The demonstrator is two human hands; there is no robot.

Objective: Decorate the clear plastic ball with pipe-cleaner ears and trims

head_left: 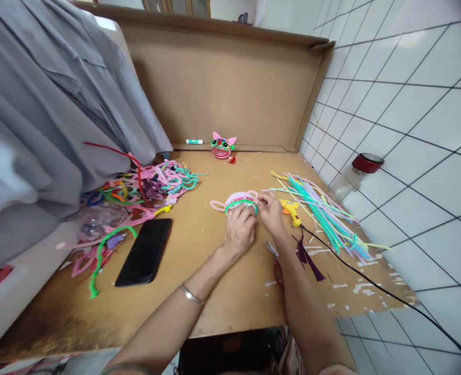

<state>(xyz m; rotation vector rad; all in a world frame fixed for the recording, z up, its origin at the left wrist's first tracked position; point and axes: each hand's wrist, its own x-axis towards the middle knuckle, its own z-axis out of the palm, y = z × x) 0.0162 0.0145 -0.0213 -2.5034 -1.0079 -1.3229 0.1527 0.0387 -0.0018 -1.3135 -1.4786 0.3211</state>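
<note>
A small pipe-cleaner craft piece [235, 197], with pink loops at both sides and a green band, is in front of me over the board. My left hand [240, 229] is closed on its near side, its fingers curled and covering part of it. My right hand [270, 212] pinches at the right edge of the same piece, by the pink loop; anything finer between its fingertips is hidden. Right beside that hand lies a yellow glue gun [291, 211]. Scissors [271, 250] lie partly under my right forearm.
A finished-looking pipe-cleaner animal head [221, 147] and a glue stick or marker [194, 141] stand at the back by the cardboard wall [222, 83]. Tangled pipe cleaners [160, 182] and a black phone [144, 252] lie left. Straight pipe cleaners [324, 213], a jar [349, 179] and a cord [355, 268] lie right.
</note>
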